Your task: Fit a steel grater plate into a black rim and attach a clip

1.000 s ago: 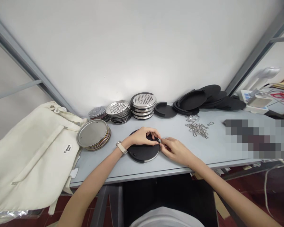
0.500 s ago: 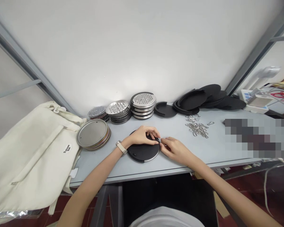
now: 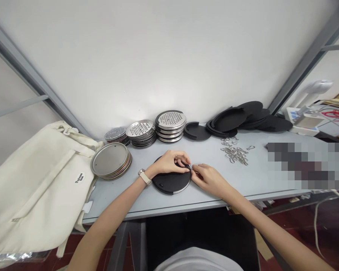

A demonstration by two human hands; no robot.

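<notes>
A round black disc (image 3: 169,183) with a silver rim along its lower right lies flat on the table in front of me. Over its upper part rests my left hand (image 3: 171,162), thumb and fingers closed in a pinch at the disc's right edge. Facing it from the right, my right hand (image 3: 207,178) pinches a small shiny metal clip (image 3: 189,166) at that same edge. Fingers hide most of this clip, so its exact shape is unclear. To the right lies a loose pile of metal carabiner clips (image 3: 235,155).
Stacked metal lids (image 3: 110,160), perforated grater discs (image 3: 141,128) and black-edged graters (image 3: 171,119) stand left and behind. Black round covers (image 3: 230,119) are heaped at back right. A cream bag (image 3: 36,188) leans at left; a blurred patch (image 3: 307,165) covers the right.
Both hands keep nearly the same pinch at the disc's edge. The view has shifted very slightly; nothing else visibly differs.
</notes>
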